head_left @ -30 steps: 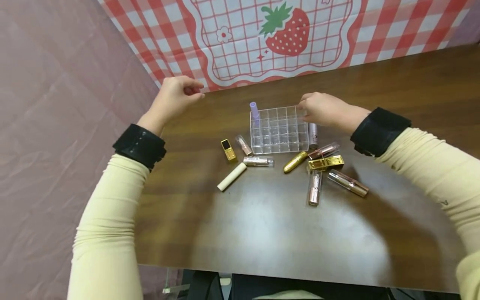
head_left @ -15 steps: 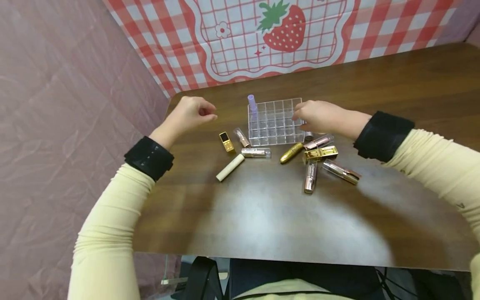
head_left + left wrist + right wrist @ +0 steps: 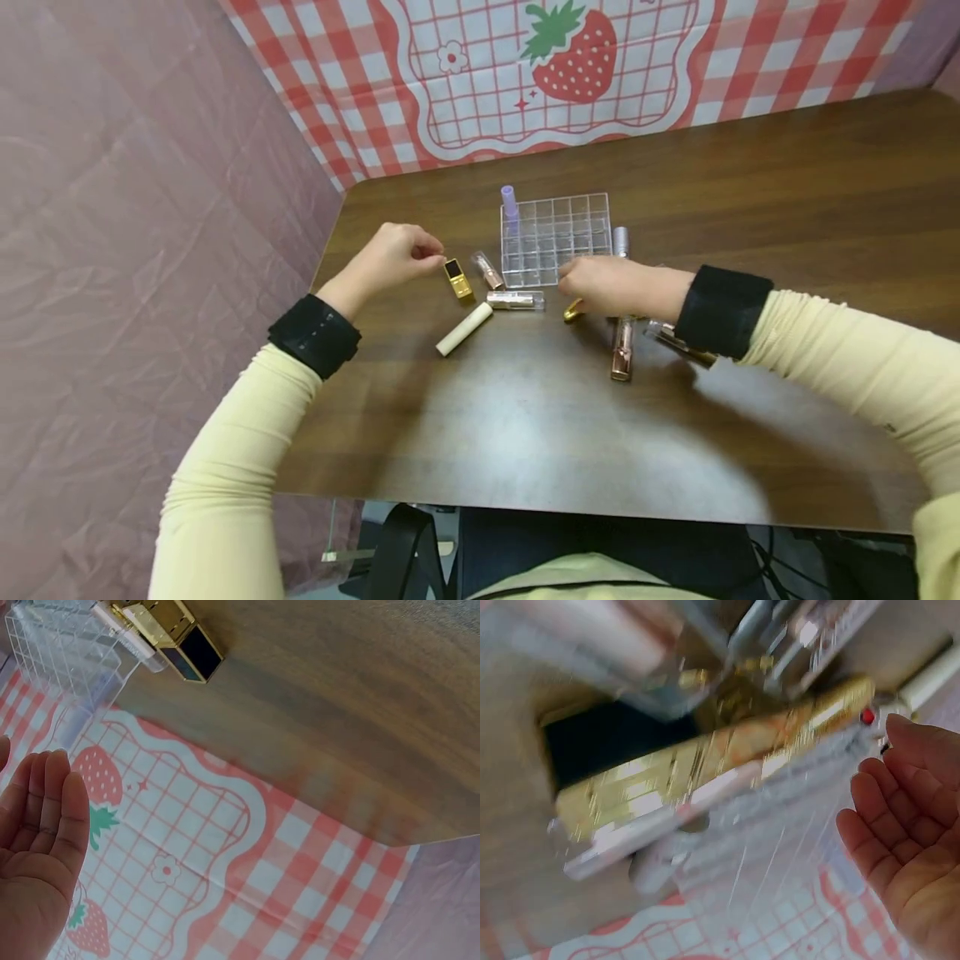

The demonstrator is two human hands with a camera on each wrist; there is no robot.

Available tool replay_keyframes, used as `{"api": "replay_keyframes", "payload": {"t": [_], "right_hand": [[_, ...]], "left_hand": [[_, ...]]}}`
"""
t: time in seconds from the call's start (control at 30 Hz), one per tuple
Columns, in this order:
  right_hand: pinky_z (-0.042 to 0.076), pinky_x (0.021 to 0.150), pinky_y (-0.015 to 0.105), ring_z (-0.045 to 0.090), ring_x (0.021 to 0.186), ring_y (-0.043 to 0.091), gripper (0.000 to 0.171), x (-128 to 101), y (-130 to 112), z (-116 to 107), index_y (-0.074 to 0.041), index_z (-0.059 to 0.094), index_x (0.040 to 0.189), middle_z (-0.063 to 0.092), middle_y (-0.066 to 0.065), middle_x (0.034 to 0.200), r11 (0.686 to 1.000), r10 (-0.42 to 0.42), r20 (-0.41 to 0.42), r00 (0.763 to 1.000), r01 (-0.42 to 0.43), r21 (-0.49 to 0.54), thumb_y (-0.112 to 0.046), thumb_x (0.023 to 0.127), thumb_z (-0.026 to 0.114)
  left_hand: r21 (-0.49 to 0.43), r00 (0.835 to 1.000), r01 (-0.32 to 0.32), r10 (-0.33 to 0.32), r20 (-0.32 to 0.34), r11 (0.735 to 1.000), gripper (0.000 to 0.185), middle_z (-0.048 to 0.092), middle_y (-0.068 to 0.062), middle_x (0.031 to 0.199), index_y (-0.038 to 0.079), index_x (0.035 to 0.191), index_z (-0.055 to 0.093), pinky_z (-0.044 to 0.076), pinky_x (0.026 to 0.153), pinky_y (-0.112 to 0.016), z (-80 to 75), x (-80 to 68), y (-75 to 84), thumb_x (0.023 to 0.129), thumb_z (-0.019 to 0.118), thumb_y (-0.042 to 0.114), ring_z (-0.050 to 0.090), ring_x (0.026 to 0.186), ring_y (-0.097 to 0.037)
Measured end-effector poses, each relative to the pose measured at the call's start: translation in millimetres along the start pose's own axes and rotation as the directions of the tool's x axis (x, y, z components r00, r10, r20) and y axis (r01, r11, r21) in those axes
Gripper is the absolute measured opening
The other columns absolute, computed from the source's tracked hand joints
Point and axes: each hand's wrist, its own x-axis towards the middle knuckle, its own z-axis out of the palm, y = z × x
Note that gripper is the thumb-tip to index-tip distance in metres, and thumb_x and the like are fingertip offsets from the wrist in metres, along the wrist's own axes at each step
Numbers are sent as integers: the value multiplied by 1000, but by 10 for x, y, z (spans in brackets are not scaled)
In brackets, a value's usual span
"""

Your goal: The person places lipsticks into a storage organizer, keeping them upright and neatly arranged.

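Rack: clear, many-celled [image 3: 557,250]; stands at the far middle of the surface [image 3: 517,442].
Purple tube: upright [image 3: 509,202] in the rack's far left corner cell.
Silver tube: just right of the rack [image 3: 621,242], partly hidden by the right hand.
Right hand: over the items at the rack's near right corner [image 3: 611,285]; fingers loosely bent, nothing seen gripped.
Gold tube: lies below the right hand [image 3: 573,311], one end visible; contact cannot be confirmed.
Left hand: apart from the right, just left of the gold case [image 3: 458,280]; fingers relaxed [image 3: 393,254], nothing held.
Loose items, left: cream tube [image 3: 465,329] and two clear-capped tubes, near the rack.
Loose items, right: rose tube [image 3: 622,350], pointing toward the near edge.
Step in hand: apparently selecting an item by the rack; one tube is racked.
Next move: would call for pinching one item cleanly without dragging its close neighbours.
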Motion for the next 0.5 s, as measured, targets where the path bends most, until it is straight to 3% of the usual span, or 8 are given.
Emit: {"api": "replay_keyframes", "payload": {"t": [0.23, 0.5], "right_hand": [[48, 53, 32, 55, 59, 23, 13, 33, -57, 169, -2, 58, 63, 54, 7, 66, 996, -31, 20, 999, 32, -78, 11, 67, 59], [48, 62, 34, 56, 67, 24, 14, 67, -73, 241, -3, 61, 66, 55, 6, 69, 988, -73, 42, 996, 78, -132, 10, 64, 63]], "left_hand": [[-1, 1000, 11, -11, 19, 1000, 19, 68, -14, 85, -3, 93, 70, 50, 71, -33, 78, -26, -21, 83, 63, 11, 62, 77, -21], [26, 998, 11, -13, 58, 1000, 18, 67, -12, 84, -1, 93, 70, 48, 69, -32, 139, -69, -62, 84, 63, 12, 60, 75, -19]]}}
